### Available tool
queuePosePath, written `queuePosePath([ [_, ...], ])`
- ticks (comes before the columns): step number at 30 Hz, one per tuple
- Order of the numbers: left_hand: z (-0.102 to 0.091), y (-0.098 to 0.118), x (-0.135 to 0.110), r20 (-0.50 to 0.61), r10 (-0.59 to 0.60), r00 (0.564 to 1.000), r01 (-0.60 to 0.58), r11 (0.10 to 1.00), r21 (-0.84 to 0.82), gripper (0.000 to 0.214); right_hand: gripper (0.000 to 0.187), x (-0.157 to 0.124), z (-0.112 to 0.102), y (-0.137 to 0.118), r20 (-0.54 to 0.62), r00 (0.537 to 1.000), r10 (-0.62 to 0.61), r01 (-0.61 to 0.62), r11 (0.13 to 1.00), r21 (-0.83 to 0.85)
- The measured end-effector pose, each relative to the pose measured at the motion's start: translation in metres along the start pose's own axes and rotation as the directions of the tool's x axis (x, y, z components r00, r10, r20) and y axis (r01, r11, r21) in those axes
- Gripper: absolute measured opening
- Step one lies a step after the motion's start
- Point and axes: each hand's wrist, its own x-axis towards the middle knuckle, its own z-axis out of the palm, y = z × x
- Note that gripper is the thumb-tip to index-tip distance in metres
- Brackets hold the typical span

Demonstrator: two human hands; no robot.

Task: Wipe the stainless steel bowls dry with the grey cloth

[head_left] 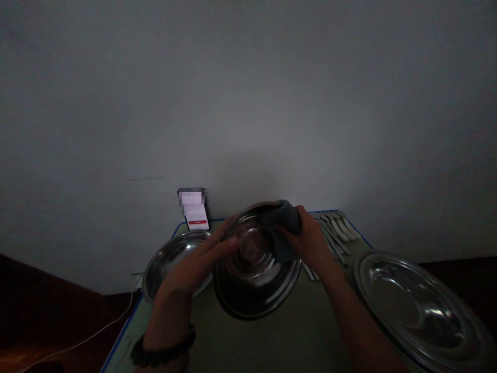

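A shiny metal bowl (252, 290) is held up, tilted with its inside or base facing me; I cannot tell which. My left hand (205, 259) grips its left side, the thumb lying over the metal. At the upper right of the bowl, my right hand (306, 235) is closed on a dark grey cloth (285, 223), which is folded over the rim and pressed against the surface. The fingers behind the bowl and cloth are hidden. Another metal bowl (163, 264) stands on the table, partly behind my left forearm.
A large metal tray (411, 305) sits at the right edge of the green table (248, 347). Several pieces of cutlery (337, 233) lie at the back right. A lit phone (198, 215) leans on the wall (248, 103). A white cable (104, 326) hangs at the left.
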Motion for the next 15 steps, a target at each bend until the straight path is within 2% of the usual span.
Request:
queuePosePath([
  [2,0.001,0.001,0.0,0.094,-0.042,0.995,0.039,0.999,0.029,0.049,0.031,-0.001,0.002,-0.004,-0.046,0.999,-0.012,0.013,1.0,0.023],
  [3,0.004,0.003,0.001,0.104,-0.047,0.993,0.043,0.998,0.043,0.051,0.032,-0.002,0.004,-0.005,-0.086,0.996,0.01,-0.006,0.999,0.05],
  [5,0.011,0.009,0.001,0.067,-0.02,0.998,0.015,0.998,0.069,0.052,0.034,-0.002,0.01,-0.004,-0.166,0.982,0.092,-0.066,0.985,0.158],
  [7,0.022,0.015,0.003,0.012,0.05,0.999,-0.051,0.995,0.091,0.053,0.038,-0.003,0.018,-0.003,-0.185,0.965,0.186,-0.116,0.936,0.334],
  [10,0.042,0.019,0.006,-0.096,0.184,0.978,-0.176,0.981,0.085,0.064,0.049,-0.006,0.03,-0.005,-0.073,0.947,0.314,-0.209,0.769,0.604],
  [12,0.052,0.018,0.008,-0.175,0.257,0.951,-0.246,0.966,0.077,0.076,0.051,-0.009,0.037,-0.01,0.021,0.933,0.358,-0.268,0.658,0.704],
  [13,0.054,0.018,0.009,-0.19,0.283,0.94,-0.273,0.959,0.076,0.082,0.05,-0.01,0.038,-0.013,0.05,0.934,0.355,-0.282,0.644,0.711],
  [15,0.053,0.017,0.009,-0.187,0.302,0.935,-0.301,0.953,0.032,0.087,0.047,-0.011,0.037,-0.015,0.058,0.946,0.318,-0.281,0.719,0.635],
])
